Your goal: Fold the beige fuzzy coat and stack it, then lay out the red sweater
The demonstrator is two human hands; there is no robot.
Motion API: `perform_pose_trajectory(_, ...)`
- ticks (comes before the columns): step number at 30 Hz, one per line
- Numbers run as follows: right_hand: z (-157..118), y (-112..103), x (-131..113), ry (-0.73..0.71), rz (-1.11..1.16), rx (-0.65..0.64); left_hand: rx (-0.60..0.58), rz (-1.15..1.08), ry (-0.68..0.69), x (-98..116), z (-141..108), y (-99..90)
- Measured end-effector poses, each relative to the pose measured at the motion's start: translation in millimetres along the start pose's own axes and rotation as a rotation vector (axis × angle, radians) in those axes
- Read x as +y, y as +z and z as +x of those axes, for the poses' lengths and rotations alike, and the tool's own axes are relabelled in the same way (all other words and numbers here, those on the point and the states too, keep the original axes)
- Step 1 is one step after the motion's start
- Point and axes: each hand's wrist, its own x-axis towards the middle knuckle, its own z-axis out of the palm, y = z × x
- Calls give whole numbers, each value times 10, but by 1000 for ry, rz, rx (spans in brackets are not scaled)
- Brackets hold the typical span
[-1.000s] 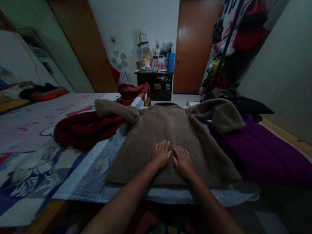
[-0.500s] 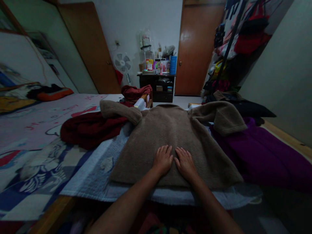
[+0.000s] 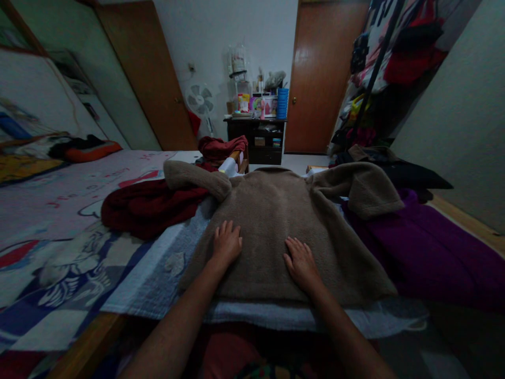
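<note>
Your left hand (image 3: 228, 245) and right hand (image 3: 302, 263) rest open on the coat (image 3: 272, 210), gripping nothing! It's spread before you on pale cloth (image 3: 138, 295), soft, thick, probably weighty and floppy; shoulders or hem (image 3: 260, 295) should hold best. Purple cloth (image 3: 437, 252) meets one sleeve (image 3: 374, 192), red cloth (image 3: 145, 208) the other; the margin's widest left.

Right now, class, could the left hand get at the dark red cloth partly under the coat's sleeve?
Probably yes: the left hand rests on the brown coat, and the near side of the dark red cloth looks uncovered; only the sleeve overlaps part of it.
</note>
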Motion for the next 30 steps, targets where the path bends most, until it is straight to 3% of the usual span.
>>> perform_pose_trajectory(6,-3,-29,-19,0,7,-17,-54,-62,98,115,-206,94)
perform_pose_trajectory(9,-5,-51,-28,9,-2,-50,-33,-48,106,71,-255,84)
perform_pose_trajectory(14,-4,-79,-29,21,3,-72,77,91,-129,-167,-192,-61)
perform_pose_trajectory(17,-8,-67,-38,21,17,-72,7,127,-242,-271,-134,-167)
perform_pose_trajectory(22,-3,-85,-9,1,55,-71,-96,151,-293,-350,-67,-287)
perform_pose_trajectory(25,53,-280,129,-46,96,-78,-140,132,-285,-404,-42,-299)
perform_pose_trajectory(30,218,-903,531,97,-169,142,-70,200,-215,-457,-29,-315)
